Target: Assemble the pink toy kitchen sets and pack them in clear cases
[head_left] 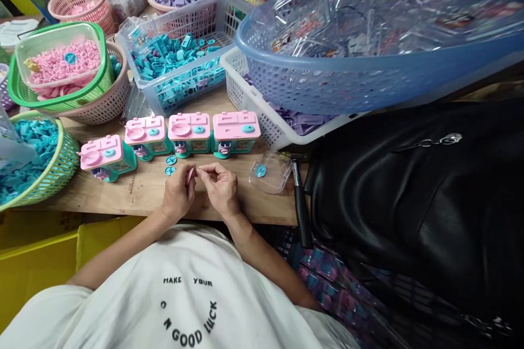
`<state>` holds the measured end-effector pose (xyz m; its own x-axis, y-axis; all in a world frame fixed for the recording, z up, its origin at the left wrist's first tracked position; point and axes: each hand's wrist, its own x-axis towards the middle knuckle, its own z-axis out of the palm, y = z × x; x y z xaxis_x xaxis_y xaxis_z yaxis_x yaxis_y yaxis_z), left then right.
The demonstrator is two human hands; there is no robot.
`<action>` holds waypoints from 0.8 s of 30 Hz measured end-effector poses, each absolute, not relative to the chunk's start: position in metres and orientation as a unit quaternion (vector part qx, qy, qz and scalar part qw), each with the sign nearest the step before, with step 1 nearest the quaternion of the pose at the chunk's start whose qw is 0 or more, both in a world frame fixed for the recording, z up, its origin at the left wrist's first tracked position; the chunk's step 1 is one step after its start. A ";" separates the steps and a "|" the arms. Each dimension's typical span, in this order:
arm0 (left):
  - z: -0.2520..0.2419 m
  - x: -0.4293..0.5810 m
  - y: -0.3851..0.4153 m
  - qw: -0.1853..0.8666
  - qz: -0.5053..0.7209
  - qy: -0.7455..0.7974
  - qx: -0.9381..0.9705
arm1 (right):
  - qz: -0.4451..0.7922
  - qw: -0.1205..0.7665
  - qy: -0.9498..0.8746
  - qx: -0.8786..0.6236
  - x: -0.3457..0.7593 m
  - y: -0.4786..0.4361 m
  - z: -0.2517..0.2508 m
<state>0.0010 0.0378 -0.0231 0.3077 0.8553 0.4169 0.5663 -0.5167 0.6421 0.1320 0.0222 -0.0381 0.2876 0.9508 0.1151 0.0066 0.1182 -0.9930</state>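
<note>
Close together over the front of the wooden table, my left hand (180, 190) and my right hand (221, 188) meet at the fingertips. A small pink plastic piece (190, 175) shows between the fingers of my left hand; its kind is mostly hidden. My right thumb and forefinger are pinched at its edge, and whatever they grip is too small to make out. Behind the hands stands a row of several pink and teal toy kitchen units, one a toy unit (189, 133) with a round pink basin. Small blue discs (171, 160) lie beside my left hand.
A clear plastic tray (270, 173) with a blue disc and a black-handled hammer (302, 207) lie right of my hands. Baskets of parts crowd the back: a clear basket (180, 79), a green basket (61, 98), a large blue basket (327, 84). A black bag (409, 191) fills the right.
</note>
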 end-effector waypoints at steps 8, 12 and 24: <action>0.009 -0.002 0.048 0.479 0.354 0.462 0.657 | 0.123 0.587 -0.598 -0.531 0.147 0.017 -0.014; 0.011 0.012 0.056 0.548 0.379 0.479 0.572 | 0.017 0.529 -0.675 -0.514 0.147 0.005 -0.005; 0.053 0.051 0.142 0.164 0.332 0.345 0.863 | -0.075 0.247 -0.770 -0.584 0.242 0.092 0.025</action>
<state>0.0511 0.1424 0.0528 0.5419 0.7037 0.4594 0.4868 -0.7085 0.5110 0.2419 0.0918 0.0247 -0.1962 0.8618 0.4678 0.9361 0.3067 -0.1723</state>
